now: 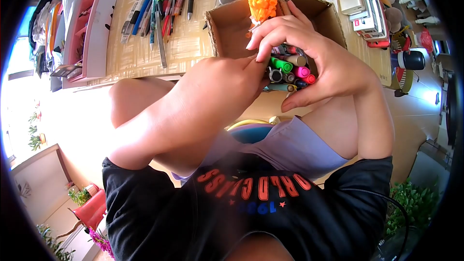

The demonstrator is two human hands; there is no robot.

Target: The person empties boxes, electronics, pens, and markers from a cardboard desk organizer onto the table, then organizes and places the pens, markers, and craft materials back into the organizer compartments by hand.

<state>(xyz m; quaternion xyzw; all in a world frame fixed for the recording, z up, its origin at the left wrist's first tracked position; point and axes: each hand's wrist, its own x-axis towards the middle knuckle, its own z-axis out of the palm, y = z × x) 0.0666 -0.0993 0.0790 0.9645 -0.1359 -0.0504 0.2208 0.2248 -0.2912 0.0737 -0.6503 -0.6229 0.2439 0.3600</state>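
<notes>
A bundle of pens and markers (288, 71) is gathered between my hands at the near edge of the table, ends towards me; green, pink and red caps show. My right hand (319, 58) curls round it from the right and above, thumb below. My left hand (232, 79) is closed against the bundle's left side, its fingertips partly hidden. An orange knobbly topper (261, 2) sticks up just beyond my right fingers; what it is attached to is partly hidden. Behind the hands stands an open cardboard box (227, 26) with a divider.
Loose pens (162, 5) and a metal ruler-like strip (160, 48) lie on the table to the left. A pink and white drawer unit (92, 24) stands at the far left. White boxes (369, 19) are stacked on the right.
</notes>
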